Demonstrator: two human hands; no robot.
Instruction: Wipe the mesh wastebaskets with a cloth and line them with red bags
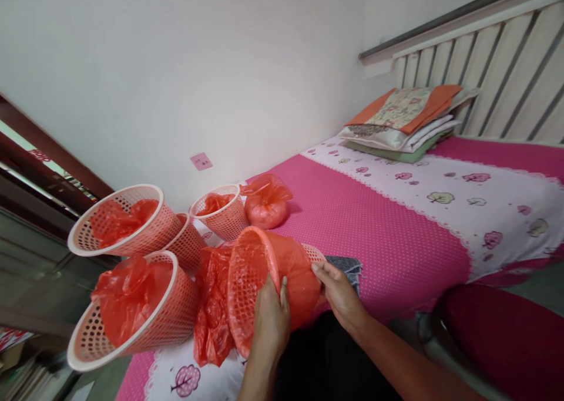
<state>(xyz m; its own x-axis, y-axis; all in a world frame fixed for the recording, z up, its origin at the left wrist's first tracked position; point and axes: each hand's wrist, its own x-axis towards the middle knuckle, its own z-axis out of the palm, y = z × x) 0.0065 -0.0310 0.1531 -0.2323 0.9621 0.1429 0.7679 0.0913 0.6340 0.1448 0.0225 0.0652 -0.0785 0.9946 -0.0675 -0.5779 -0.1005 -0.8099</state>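
Observation:
A pink mesh wastebasket (250, 283) lies tilted on its side in front of me, its mouth toward the left. A red plastic bag (293, 280) lines it and is folded over the rim, covering much of the outside. My left hand (272, 314) is closed on the bag-covered rim, thumb outside. My right hand (338, 289) pinches the bag's edge near the basket's base, where bare mesh shows. Just left of the basket, a crumpled red plastic bag (214, 307) lies on the bed.
Several other pink baskets (176, 307) with red bags inside stand at the left. A knotted red bag (267, 204) sits by the wall. Folded bedding (403, 119) is stacked at the back of the bed (374, 231). A dark red stool seat (502, 336) is at the right.

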